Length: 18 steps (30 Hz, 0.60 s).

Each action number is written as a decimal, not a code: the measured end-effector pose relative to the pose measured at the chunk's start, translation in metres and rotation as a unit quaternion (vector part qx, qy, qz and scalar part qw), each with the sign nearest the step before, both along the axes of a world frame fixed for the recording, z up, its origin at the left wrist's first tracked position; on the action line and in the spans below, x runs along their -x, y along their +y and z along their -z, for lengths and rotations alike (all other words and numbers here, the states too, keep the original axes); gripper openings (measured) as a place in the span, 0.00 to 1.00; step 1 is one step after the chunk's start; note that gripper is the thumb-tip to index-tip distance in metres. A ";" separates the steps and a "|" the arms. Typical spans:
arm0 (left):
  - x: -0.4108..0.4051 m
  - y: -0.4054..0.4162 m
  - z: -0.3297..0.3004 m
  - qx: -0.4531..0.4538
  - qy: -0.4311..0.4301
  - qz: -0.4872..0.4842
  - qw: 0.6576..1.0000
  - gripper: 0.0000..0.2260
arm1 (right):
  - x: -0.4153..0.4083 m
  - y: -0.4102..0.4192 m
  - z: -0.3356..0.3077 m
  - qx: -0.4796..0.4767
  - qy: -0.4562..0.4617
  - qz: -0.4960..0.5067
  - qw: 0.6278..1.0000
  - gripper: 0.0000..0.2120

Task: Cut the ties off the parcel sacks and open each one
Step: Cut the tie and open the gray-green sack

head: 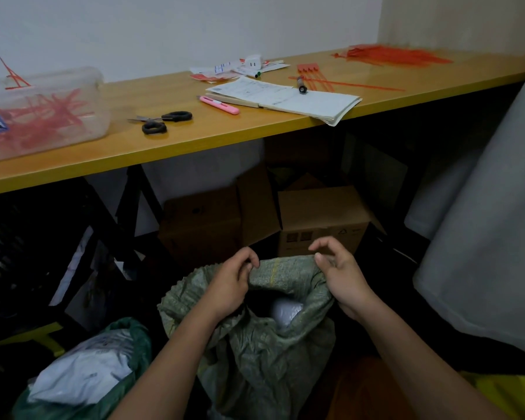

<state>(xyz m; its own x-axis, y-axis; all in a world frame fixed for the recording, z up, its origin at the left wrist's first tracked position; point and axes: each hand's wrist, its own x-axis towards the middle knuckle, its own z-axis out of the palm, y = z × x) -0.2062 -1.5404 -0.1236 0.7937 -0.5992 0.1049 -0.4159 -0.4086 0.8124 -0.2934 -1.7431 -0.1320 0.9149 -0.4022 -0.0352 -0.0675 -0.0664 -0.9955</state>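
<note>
A green woven parcel sack [264,356] stands on the floor in front of me with its mouth spread wide and a pale parcel [285,313] showing inside. My left hand [231,286] grips the far rim of the mouth on the left. On the right, my right hand [340,274] pinches the rim between thumb and fingers. A second green sack [82,377] at the lower left lies open with white parcels in it. Black-handled scissors [161,121] lie on the wooden table [194,137] above, apart from both hands.
The table also carries a clear bin of cut red ties [40,113], a pink box cutter [220,105], an open notebook [288,100] and loose red ties [391,56]. Cardboard boxes [319,219] sit under it. A black crate [28,253] is at left, a large grey sack [491,253] at right.
</note>
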 end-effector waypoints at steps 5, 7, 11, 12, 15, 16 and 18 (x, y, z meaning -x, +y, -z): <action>0.003 0.004 -0.001 -0.060 0.061 0.008 0.996 0.06 | -0.001 0.004 -0.001 0.006 0.052 -0.017 0.998 0.21; 0.002 0.006 0.000 -0.118 0.026 0.027 0.992 0.10 | 0.000 0.003 -0.005 -0.053 0.076 -0.043 0.995 0.16; -0.003 0.011 -0.001 -0.130 -0.043 0.002 0.991 0.12 | 0.011 0.009 -0.009 -0.011 0.112 -0.125 0.986 0.16; -0.003 0.013 -0.001 -0.126 -0.060 -0.017 0.990 0.11 | 0.012 0.011 -0.008 0.044 0.126 -0.129 0.983 0.17; -0.008 0.015 0.001 -0.161 -0.146 -0.049 0.975 0.08 | 0.011 0.014 -0.001 0.175 0.099 -0.106 0.974 0.09; -0.009 0.016 0.002 -0.180 -0.171 -0.053 0.967 0.07 | 0.011 0.013 0.001 0.226 0.070 -0.088 0.967 0.06; -0.009 0.018 0.003 -0.205 -0.188 -0.058 0.959 0.06 | 0.012 0.008 0.005 0.325 0.030 -0.054 0.944 0.05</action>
<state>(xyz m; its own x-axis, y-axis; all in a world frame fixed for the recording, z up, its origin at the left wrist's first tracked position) -0.1974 -1.5224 -0.1268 0.8094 -0.5617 0.1716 -0.5809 -0.7227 0.3745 -0.3054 -1.7354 -0.1372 0.9562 -0.2601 0.1344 -0.0793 -0.6721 -0.7362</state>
